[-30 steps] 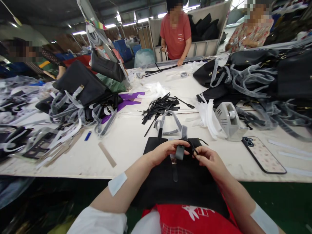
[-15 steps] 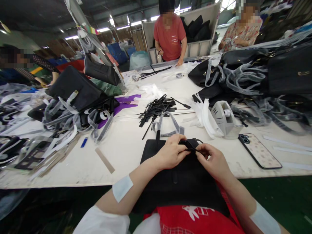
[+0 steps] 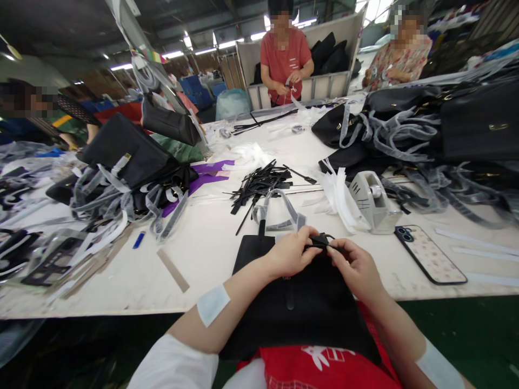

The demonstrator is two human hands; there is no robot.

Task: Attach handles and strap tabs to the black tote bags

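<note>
A black handbag lies in front of me, partly over the table's front edge and against my red apron. Its handles, wrapped in clear plastic, stretch away across the table. At the bag's far edge my left hand pinches a thin black strap. From the other side my right hand grips the same strap between thumb and fingers. The fingertips of both hands are close together, and part of the strap is hidden behind them. Beyond the handles is a heap of short black straps.
To the right stand a tape dispenser and a phone. Black bags are piled at the left and right. A blue lighter-like piece lies at left. Across the table, a person in red handles a strip.
My hands have shifted slightly along the strap, with the left fingers a little further right. Across the table, the person in red has raised both hands together with a strip.
</note>
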